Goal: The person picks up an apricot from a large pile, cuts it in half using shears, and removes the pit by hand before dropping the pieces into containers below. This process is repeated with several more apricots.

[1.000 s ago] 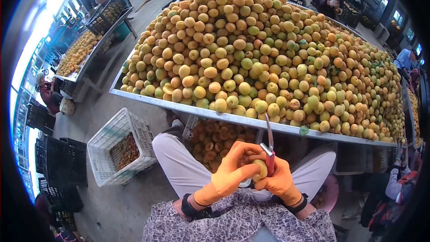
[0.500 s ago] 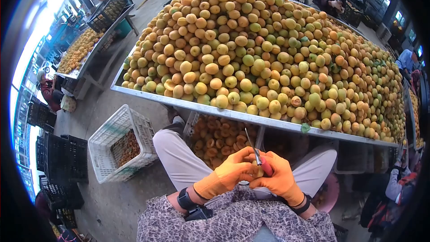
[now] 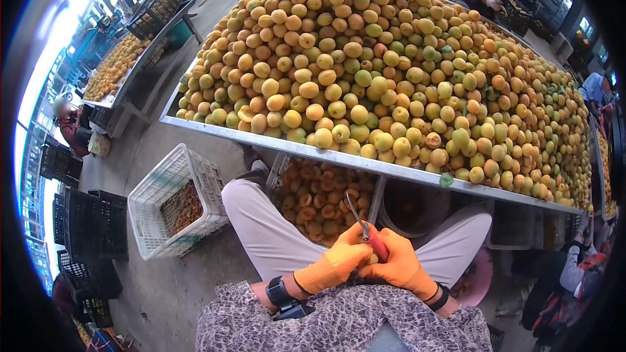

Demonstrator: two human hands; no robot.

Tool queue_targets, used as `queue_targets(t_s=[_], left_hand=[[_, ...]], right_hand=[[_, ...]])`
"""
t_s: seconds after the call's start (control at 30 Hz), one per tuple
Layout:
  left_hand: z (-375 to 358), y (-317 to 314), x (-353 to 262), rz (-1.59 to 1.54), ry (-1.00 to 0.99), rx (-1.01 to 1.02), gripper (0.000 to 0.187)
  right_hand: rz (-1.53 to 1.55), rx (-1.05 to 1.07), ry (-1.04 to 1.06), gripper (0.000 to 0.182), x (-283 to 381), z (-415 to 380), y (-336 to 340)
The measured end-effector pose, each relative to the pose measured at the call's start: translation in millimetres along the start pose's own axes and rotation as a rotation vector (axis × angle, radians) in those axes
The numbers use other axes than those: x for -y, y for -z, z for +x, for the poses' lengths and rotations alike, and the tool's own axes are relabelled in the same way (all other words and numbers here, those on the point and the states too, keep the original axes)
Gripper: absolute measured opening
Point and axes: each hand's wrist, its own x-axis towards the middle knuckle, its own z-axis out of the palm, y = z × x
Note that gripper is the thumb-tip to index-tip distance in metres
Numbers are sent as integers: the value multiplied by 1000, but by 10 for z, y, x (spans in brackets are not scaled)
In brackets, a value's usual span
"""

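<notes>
Both my hands wear orange gloves and meet above my lap. My right hand (image 3: 402, 263) is closed round the red handle of a small knife (image 3: 376, 245), its curved blade slanting up and to the left. My left hand (image 3: 334, 266) is closed, its fingers round an apricot (image 3: 373, 259) that mostly hides between the two hands. Where the blade meets the fruit, if it does, I cannot make out. Just beyond the hands, halved apricots (image 3: 313, 190) fill a crate between my knees. A large heap of whole apricots (image 3: 365, 78) lies on the metal-edged table (image 3: 293, 150) in front.
A white plastic crate (image 3: 145, 225) with pits in it stands on the floor at left. Under the table are a round bucket (image 3: 417, 228) and, beside my right knee, a pink basin (image 3: 481, 280). Black crates (image 3: 94, 225) are stacked far left. Other people sit or stand around.
Both hands have shifted slightly left with the knife and apricot. The blade now tilts further left, and the view has moved a little, showing more of the bucket.
</notes>
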Motion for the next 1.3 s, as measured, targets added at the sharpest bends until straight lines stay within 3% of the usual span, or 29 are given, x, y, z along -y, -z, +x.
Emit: queue_targets(t_s=[0.27, 0.33, 0.43, 0.53, 0.6, 0.73, 0.8, 0.87, 0.93, 1.03, 1.07, 1.13, 1.23, 1.3], left_hand=[[-36, -13, 101, 18, 70, 62, 45], [-50, 11, 40, -5, 133, 53, 47], [-14, 131, 33, -177, 134, 179, 44], [-39, 116, -50, -157, 168, 112, 40], [-14, 138, -8, 173, -39, 117, 37], [28, 283, -119, 22, 21, 164, 31], [40, 352, -192, 169, 17, 8, 28], [55, 396, -261, 162, 17, -17, 25], [95, 526, -279, 147, 44, -108, 24], [79, 621, -322, -32, -77, -120, 26], [60, 633, -354, -178, -124, -121, 28], [10, 662, -413, -169, -188, -164, 28], [-47, 625, -543, -129, -386, -246, 33], [-117, 500, -679, -87, -467, -282, 32]], right_hand=[[22, -11, -40, 47, -117, -123, -84], [703, -10, -346, 45, -101, -136, -113], [649, 10, -315, 48, -65, -152, -55], [712, 13, -303, 50, -58, -129, -60], [753, 23, -310, 52, -52, -129, -34], [745, -50, -330, 55, 23, -161, 166], [743, -94, -336, 58, 23, -170, 229], [789, -159, -182, 60, -3, -157, 237], [761, -193, -177, 55, 77, -152, 268], [665, -378, -59, 41, 228, -173, 284], [575, -451, -56, 42, 278, -182, 276], [526, -518, 141, 48, 225, -83, 208], [300, -436, 50, 63, 99, 156, 151], [399, -503, 88, 52, -75, 193, 120]])
